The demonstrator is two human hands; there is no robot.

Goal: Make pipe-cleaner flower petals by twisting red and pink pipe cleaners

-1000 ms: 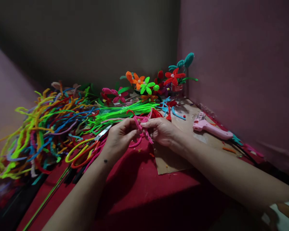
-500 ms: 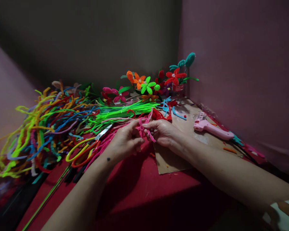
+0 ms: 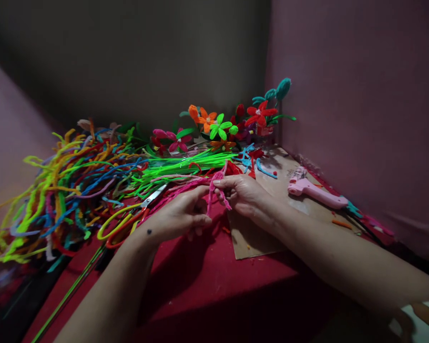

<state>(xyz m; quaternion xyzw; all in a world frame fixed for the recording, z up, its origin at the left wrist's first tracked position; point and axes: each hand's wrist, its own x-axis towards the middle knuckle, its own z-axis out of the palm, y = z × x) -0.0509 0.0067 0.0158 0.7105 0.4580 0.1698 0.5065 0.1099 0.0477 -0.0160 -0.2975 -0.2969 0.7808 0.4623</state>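
Note:
A bent pink pipe cleaner (image 3: 219, 177) is pinched between the thumb and fingers of my right hand (image 3: 241, 193), with a loop at the top and two ends hanging down. My left hand (image 3: 180, 212) is just left of it, thumb and forefinger apart. The left forefinger tip reaches the hanging left strand; whether it presses on it I cannot tell. Behind my left hand lies a bunch of pink pipe cleaners (image 3: 175, 190), partly covered. Yellow-and-orange-handled scissors (image 3: 119, 224) rest beside my left wrist.
Bright green pipe cleaners (image 3: 186, 162) lie behind, beside a large tangled multicoloured pile (image 3: 57, 190) at left. Finished fuzzy flowers (image 3: 219, 127) stand along the back wall. A pink glue gun (image 3: 318, 193) and blue scraps (image 3: 266, 169) lie on cardboard (image 3: 253, 238) over the red tabletop (image 3: 200, 286).
My left hand has shifted slightly down and its thumb and forefinger have spread apart. The left strand of the pink pipe cleaner now hangs longer and straighter. My right hand keeps its pinch.

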